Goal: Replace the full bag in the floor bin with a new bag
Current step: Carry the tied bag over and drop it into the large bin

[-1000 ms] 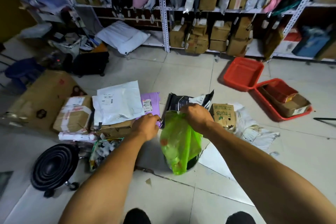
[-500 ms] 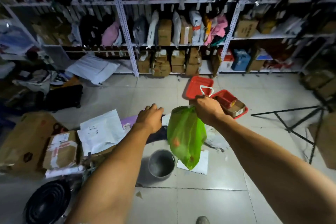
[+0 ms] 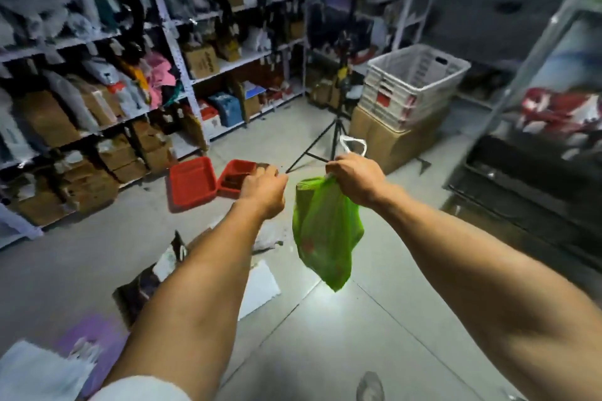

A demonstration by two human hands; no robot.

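A full green plastic bag [image 3: 325,238] hangs in the air in front of me, its white handle loops [image 3: 353,145] sticking up above my fist. My right hand [image 3: 355,179] grips the bag's gathered neck. My left hand [image 3: 264,187] is held out beside it to the left, fingers curled, not touching the bag; whether it holds anything is hidden. The floor bin is out of view.
Two red trays [image 3: 192,181] lie on the tiled floor ahead. A black tripod [image 3: 335,137] stands before a white crate [image 3: 413,85] stacked on cardboard boxes. Shelving full of parcels [image 3: 97,101] lines the left wall. Mailers and paper [image 3: 260,286] litter the floor under my left arm.
The view has swung right and up: the grey bin and the parcels around it have left the frame. The green bag, lifted out of the bin, travels with my right hand.
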